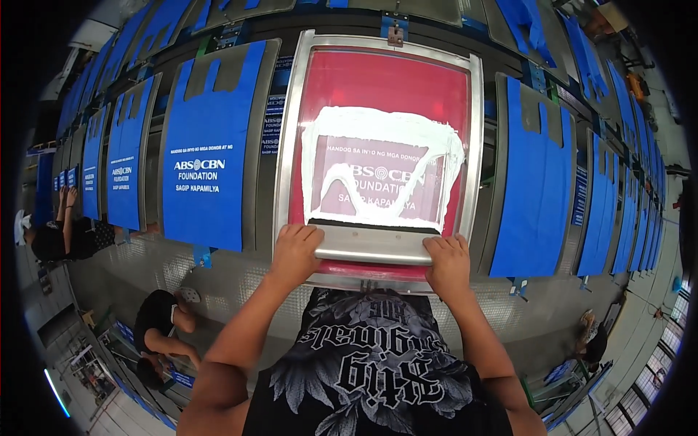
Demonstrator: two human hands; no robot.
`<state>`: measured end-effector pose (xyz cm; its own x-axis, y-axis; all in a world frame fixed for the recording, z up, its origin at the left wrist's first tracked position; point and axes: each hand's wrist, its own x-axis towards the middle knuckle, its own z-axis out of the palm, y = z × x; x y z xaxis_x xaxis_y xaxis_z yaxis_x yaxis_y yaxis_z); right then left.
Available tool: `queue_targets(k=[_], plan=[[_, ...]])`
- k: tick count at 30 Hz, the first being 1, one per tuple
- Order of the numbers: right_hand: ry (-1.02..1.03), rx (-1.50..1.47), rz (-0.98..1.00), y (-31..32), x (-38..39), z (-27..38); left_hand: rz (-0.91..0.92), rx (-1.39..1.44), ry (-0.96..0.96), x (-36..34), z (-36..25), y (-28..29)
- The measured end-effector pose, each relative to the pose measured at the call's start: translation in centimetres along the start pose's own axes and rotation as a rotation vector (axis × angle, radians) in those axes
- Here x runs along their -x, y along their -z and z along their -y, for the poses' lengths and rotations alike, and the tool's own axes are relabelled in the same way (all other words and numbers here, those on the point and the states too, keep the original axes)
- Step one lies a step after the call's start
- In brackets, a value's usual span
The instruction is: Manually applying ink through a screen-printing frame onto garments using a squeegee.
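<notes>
A metal-handled squeegee (374, 245) lies across the near part of a screen-printing frame (293, 109). My left hand (294, 253) is closed on its left end, and my right hand (449, 263) grips the right end. Just beyond the dark blade, thick white ink (385, 122) spreads over the red mesh (385, 76) in a rough outline with curved streaks. Pale lettering shows through the middle of the mesh. Whatever lies under the frame is mostly hidden.
To the left, a blue bag (207, 145) with white print lies flat on a grey board. A blue bag without visible print (531, 182) lies to the right. More bags line both sides. A metal hinge clamp (395, 35) holds the frame's far edge. Other people work at left and right.
</notes>
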<state>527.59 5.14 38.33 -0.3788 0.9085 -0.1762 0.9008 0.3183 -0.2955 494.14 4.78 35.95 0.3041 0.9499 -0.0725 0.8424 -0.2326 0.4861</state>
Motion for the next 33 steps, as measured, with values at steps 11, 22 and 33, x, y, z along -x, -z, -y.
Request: queue_targets(k=[11, 22, 33], plan=[[-0.055, 0.105, 0.164, 6.2, -9.1, -1.6, 0.072, -0.024, 0.051, -9.3, 1.1, 4.9], [0.018, 0.158, -0.05, 5.5, -15.4, -5.2, -0.084, -0.008, -0.004, -17.0, 2.0, 4.6], [-0.007, 0.044, -0.073, -0.1, -2.0, -1.1, -0.059, -0.021, -0.023, -1.6, 0.1, -0.1]])
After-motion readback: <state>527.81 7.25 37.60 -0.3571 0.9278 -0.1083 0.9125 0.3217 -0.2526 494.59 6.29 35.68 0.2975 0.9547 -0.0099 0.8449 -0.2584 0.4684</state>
